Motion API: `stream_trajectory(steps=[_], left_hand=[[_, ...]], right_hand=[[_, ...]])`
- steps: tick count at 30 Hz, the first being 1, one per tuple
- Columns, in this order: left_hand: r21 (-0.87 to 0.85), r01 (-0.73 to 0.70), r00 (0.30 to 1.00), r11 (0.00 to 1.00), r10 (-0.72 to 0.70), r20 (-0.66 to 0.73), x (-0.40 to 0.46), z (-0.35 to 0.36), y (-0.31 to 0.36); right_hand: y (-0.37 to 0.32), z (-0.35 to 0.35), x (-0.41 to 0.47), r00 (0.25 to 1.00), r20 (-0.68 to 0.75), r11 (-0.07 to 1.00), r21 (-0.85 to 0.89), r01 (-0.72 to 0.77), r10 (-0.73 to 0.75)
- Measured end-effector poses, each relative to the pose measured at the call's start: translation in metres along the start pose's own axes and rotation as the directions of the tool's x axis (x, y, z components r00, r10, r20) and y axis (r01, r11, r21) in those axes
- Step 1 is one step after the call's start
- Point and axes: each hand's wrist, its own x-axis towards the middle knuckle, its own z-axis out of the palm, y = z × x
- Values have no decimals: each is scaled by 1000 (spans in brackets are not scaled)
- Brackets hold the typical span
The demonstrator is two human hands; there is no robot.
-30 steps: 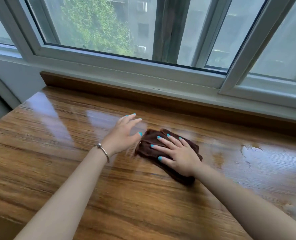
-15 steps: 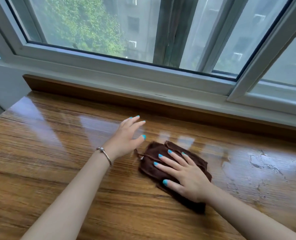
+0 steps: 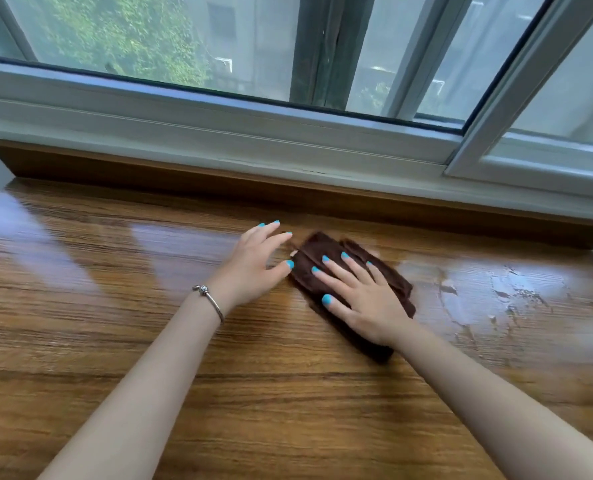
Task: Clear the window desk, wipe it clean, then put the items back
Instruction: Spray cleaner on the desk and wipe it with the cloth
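While our right hand presses flat on the brown cloth with fingers straight and spread, the cloth lies on the wooden desk near its back edge under the window. Our left hand rests just beside the cloth, fingers straight and relaxed, holding nothing, a bracelet on its wrist. Wet streaks shine to the cloth's right.

cloth on desk | right hand atop | left hand just left
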Motion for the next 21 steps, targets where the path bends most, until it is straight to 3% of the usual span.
stream_trajectory(steps=[5,7,12,16,19,21], left_hand=[[-53,-43,998,998,45,52,13,10,4],[-55,-63,995,996,67,72,15,12,2],[14,-76,993,997,75,87,3,15,-9],[65,-80,992,995,73,105,-18,19,-13],[97,-68,988,993,53,147,-25,22,-6],[71,-67,990,995,57,132,-24,25,3]], right_hand=[[-9,12,-60,990,-10,990,11,140,-140],[5,4,-34,996,-29,996,-13,85,-86],[49,-15,59,975,-41,975,33,-218,219],[47,-12,71,967,-8,966,33,-256,256],[18,-2,33,956,-31,955,61,-290,292],[-14,7,-16,971,-28,970,58,-236,238]])
